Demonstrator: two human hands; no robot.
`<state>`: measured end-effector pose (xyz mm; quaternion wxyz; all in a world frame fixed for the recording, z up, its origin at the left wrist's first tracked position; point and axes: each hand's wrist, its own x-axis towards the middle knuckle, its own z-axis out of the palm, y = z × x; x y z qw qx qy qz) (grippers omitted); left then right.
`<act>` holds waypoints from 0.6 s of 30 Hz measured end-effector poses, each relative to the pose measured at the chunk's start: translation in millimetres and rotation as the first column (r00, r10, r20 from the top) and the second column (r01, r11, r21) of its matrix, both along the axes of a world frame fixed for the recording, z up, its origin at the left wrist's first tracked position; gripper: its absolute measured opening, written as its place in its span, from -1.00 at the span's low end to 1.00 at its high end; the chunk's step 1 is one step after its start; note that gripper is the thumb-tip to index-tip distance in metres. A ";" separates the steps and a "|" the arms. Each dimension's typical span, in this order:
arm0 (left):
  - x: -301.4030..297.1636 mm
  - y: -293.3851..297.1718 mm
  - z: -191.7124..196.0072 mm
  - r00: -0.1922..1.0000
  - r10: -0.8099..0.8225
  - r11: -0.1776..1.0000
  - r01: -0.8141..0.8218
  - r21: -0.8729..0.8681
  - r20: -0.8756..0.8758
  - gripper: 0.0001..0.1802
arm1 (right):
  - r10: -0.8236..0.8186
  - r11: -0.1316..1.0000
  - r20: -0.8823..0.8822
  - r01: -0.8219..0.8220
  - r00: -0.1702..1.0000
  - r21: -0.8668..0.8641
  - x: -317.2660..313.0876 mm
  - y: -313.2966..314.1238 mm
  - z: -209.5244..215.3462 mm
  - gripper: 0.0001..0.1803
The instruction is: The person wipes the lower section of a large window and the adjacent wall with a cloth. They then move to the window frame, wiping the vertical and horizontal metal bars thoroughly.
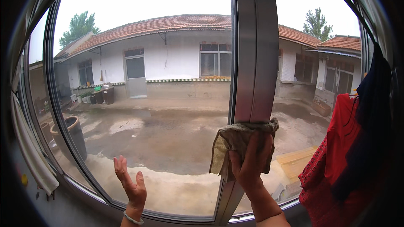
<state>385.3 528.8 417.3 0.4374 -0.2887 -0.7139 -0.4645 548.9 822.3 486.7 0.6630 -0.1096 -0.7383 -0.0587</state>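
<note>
My right hand (251,159) presses a folded, greyish-brown cloth (225,145) against the upright metal window frame bar (255,59). The cloth wraps across the bar's width, and one end hangs loose on its left side. My fingers lie over the cloth and partly hide it. To the left, my left hand (131,185) is raised in front of the large glass pane (168,143), fingers stretched and thumb apart, holding nothing. A pale bangle (133,218) circles the left wrist. Whether the left hand touches the glass I cannot tell.
Red clothing (336,143) and a dark garment (370,113) hang close on the right. A pale curtain (31,143) hangs at the left. Beyond the glass are a courtyard, a large dark barrel (72,138), a wooden board (296,162) and a white tile-roofed house (176,59).
</note>
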 end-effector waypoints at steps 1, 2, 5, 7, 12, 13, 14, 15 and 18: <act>-22.7 -18.1 -3.0 0.991 0.135 0.990 -0.135 0.029 -0.013 -0.27 | -0.030 1.000 -0.011 0.030 0.999 0.002 2.1 -0.5 10.9 -0.21; -50.6 -52.2 -3.1 0.954 0.290 0.957 -0.286 0.053 -0.073 -0.25 | -0.029 0.999 -0.041 0.029 0.999 -0.017 -4.9 -6.1 19.7 -0.23; -132.7 -115.6 1.3 0.796 0.593 0.803 -0.576 0.151 -0.123 -0.29 | -0.098 0.994 -0.134 0.103 0.986 0.029 -5.6 0.6 55.2 -0.31; -174.4 -171.3 6.5 0.688 0.706 0.708 -0.680 0.190 -0.170 -0.33 | -0.068 0.996 -0.168 0.076 0.983 0.037 -17.6 -3.4 78.7 -0.32; -280.4 -222.6 -8.7 0.552 0.816 0.576 -0.799 0.171 -0.172 -0.38 | -0.106 0.990 -0.212 0.124 0.972 0.073 -10.7 7.4 135.7 -0.33; -291.3 -234.1 -13.7 0.582 0.803 0.594 -0.796 0.112 -0.125 -0.40 | -0.115 0.985 -0.230 0.141 0.966 0.101 -13.1 8.8 146.1 -0.34; -304.0 -236.2 -19.0 0.621 0.780 0.625 -0.779 0.051 -0.073 -0.42 | -0.096 0.983 -0.243 0.130 0.965 0.128 -11.0 10.2 160.4 -0.35; -312.1 -238.1 -21.3 0.717 0.692 0.722 -0.685 0.098 -0.089 -0.43 | -0.071 0.983 -0.248 0.110 0.966 0.147 -11.3 12.8 172.5 -0.35; -310.6 -250.0 -21.5 0.657 0.744 0.667 -0.717 0.200 -0.124 -0.39 | -0.045 0.973 -0.283 0.106 0.958 0.204 -23.9 18.4 215.7 -0.38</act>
